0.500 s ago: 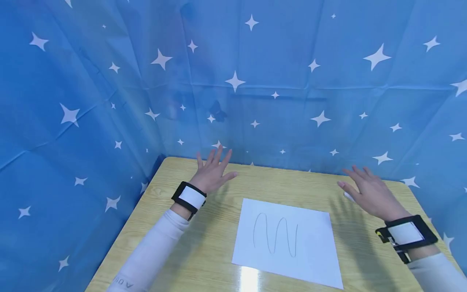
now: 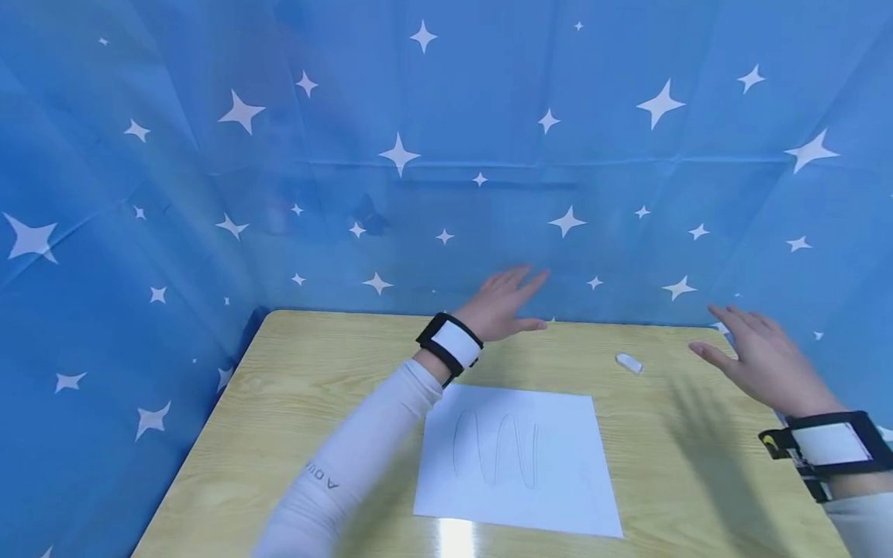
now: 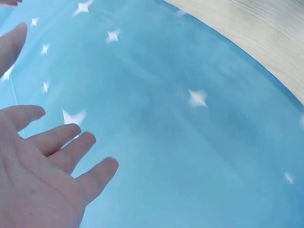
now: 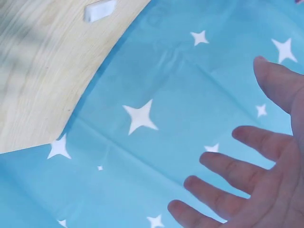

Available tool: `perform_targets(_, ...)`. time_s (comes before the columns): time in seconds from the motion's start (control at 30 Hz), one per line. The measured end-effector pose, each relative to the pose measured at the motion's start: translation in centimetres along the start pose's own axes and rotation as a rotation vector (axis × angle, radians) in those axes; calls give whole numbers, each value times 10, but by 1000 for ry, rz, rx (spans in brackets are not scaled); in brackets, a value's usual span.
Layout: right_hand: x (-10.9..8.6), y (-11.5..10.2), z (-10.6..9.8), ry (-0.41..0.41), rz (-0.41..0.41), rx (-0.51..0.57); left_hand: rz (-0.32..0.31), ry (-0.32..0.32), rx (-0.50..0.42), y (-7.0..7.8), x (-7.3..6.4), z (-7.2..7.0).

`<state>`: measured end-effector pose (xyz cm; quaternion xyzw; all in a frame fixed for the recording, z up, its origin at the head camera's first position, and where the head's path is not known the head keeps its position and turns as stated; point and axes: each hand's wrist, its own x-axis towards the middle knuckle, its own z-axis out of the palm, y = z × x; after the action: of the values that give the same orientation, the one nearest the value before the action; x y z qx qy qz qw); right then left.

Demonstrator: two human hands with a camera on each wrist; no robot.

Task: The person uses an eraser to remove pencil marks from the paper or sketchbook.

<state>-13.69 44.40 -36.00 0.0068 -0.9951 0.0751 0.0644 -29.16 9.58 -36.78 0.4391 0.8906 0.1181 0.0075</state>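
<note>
On the surface (image 2: pixel 314 372), toward its near side, lies the paper (image 2: pixel 572 465), a flat white sheet set slightly askew. A thin, faint line (image 2: pixel 496 449) runs over its left and middle part in tall waves, with two rounded tops and a last upstroke; the right part is plain white. Beyond the paper's far right corner sits a small white block (image 2: pixel 629 363), oblong and blunt at the ends, resting flat near the far edge.

The left hand (image 2: pixel 494 308) hangs past the paper's far edge, its fingers extended and a little apart, the thumb held out to the side. The paper lies on the near side of these fingers, well apart from them; the block is off to their right.

The right hand (image 2: pixel 770 364) hovers at the right side of the surface, its fingers likewise stretched and spread, as the right wrist view shows. Its thumb points left, toward the block, which lies near but untouched. The paper is farther to the left of these fingers, with the hand's shadow on the surface between.

Each wrist wears a black band with a white patch, above a white sleeve (image 2: pixel 377 434). Behind hangs a blue cloth (image 2: pixel 481 93) with white stars.
</note>
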Motion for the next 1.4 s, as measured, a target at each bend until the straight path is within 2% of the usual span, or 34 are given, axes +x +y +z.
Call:
perform_targets(0.1,6,6,6,0,-6,-5,21,-52,-10,14,31,9)
perform_targets(0.2,14,12,22,-16,-8,6,30,-107,-24,28,65,30)
perform_targets(0.37,26,19,69,-145,46,75,58,-208,-38,53,115,94)
perform_targets(0.47,30,18,100,-224,86,121,64,-271,-39,68,134,132)
perform_targets(0.53,34,16,117,-238,106,137,60,-293,-6,78,142,149)
perform_targets(0.6,39,12,130,-221,123,150,60,-284,54,88,146,160)
perform_targets(0.77,47,7,148,-99,130,105,44,-185,137,104,150,170)
perform_targets(0.93,49,8,158,7,176,49,57,-97,158,106,150,173)
perform_targets(1.03,49,9,162,32,185,59,73,-82,154,103,149,175)
perform_targets(1.17,48,11,165,3,170,115,117,-107,177,98,151,181)
perform_targets(1.27,44,12,157,-3,114,129,149,-110,139,96,154,181)
perform_targets(1.33,39,12,143,16,48,112,160,-115,57,96,154,170)
perform_targets(1.4,33,12,123,48,-21,90,188,-108,-24,98,154,154)
